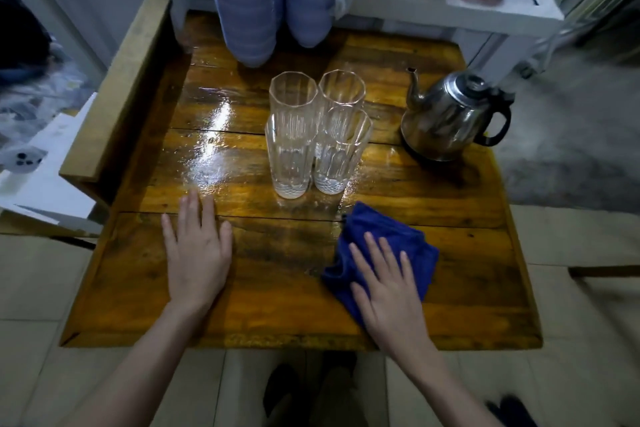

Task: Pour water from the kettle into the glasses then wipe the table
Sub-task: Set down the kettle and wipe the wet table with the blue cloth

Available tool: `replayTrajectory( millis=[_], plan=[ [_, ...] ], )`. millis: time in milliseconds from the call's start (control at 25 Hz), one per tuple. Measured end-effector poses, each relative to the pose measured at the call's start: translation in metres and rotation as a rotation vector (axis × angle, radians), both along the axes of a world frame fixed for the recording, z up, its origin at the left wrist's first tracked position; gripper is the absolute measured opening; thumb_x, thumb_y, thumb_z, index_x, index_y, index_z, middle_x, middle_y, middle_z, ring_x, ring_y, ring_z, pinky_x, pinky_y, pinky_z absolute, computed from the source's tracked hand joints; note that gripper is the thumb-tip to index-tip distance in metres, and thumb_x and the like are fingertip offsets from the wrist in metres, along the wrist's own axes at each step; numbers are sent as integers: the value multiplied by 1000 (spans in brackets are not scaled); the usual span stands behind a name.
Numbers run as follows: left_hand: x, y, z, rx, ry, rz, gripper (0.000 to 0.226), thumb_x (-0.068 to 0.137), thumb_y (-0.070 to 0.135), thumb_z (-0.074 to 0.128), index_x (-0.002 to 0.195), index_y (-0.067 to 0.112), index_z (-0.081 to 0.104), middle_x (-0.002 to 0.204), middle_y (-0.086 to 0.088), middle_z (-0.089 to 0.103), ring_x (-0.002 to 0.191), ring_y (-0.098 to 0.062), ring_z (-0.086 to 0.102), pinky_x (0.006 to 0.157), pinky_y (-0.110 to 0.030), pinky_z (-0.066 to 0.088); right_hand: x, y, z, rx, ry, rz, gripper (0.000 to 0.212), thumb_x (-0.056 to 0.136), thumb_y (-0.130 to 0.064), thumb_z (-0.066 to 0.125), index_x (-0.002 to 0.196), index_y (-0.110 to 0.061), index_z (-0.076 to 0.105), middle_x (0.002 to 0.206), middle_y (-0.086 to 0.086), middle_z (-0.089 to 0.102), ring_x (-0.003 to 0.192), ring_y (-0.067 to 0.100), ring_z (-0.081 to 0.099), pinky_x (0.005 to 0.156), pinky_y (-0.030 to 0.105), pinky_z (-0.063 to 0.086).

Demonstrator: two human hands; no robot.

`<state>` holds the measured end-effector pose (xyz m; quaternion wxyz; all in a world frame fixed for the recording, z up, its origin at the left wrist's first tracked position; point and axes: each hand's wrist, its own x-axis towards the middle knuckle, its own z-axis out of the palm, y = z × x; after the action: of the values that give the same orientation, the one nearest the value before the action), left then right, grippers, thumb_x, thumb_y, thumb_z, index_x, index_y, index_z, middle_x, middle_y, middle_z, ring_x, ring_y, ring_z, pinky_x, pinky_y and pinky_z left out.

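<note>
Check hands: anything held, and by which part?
Nothing gripped. Right hand lies flat, pressing on the blue cloth, over its near part. Left hand rests open on the table.

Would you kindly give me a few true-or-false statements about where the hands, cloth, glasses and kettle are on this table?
1. The right hand lies flat on the blue cloth. True.
2. The left hand grips the kettle. False: it rests flat on the bare wooden table, apart from the kettle.
3. Four glasses stand grouped near the table's middle. True.
4. The kettle lies on its side. False: it stands upright, to the right of the glasses.
5. The stacked bowls are red. False: they are blue.
</note>
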<state>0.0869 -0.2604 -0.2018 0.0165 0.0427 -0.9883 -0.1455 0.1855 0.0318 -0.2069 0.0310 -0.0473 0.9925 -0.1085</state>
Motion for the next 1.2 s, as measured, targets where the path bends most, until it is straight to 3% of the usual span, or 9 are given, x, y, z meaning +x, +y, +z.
replayTrajectory(
  millis=[280, 440, 720, 920, 1200],
  plan=[
    [0, 1, -3, -36, -7, 18, 62, 97, 45, 21, 150, 12, 27, 159, -8, 21, 149, -21, 12, 120, -51, 7, -93, 38, -1, 17, -9, -199, 61, 99, -53, 13, 155, -31, 10, 165, 1, 4, 151, 22, -3, 121, 49, -1],
    [0, 2, -3, -55, -12, 18, 61, 97, 45, 23, 149, 12, 28, 159, -8, 22, 149, -20, 12, 121, -49, 7, -124, 31, -1, 69, -12, -66, 61, 99, -51, 11, 156, -28, 12, 164, 2, 3, 151, 25, -4, 120, 50, -2],
    [0, 5, 2, -44, -12, 40, 61, 96, 45, 25, 148, 13, 30, 158, -7, 24, 148, -18, 14, 121, -48, 7, -79, 68, 0, 19, -19, 239, 57, 102, -47, 17, 155, -26, 16, 164, -1, 8, 151, 18, 1, 120, 47, 4],
    [-1, 8, 5, -36, -16, 54, 63, 95, 48, 24, 147, 12, 32, 158, -7, 25, 148, -18, 14, 121, -48, 8, -87, 81, 2, 2, -32, 149, 58, 101, -44, 22, 155, -23, 16, 164, 1, 6, 151, 17, -1, 120, 45, 5],
    [-2, 7, 4, -21, -19, 59, 65, 95, 49, 23, 148, 11, 31, 158, -6, 24, 148, -17, 13, 121, -47, 7, -181, 67, 0, -71, -17, 136, 58, 100, -43, 21, 155, -24, 19, 164, -2, 8, 151, 16, -1, 121, 40, -3]
  ],
)
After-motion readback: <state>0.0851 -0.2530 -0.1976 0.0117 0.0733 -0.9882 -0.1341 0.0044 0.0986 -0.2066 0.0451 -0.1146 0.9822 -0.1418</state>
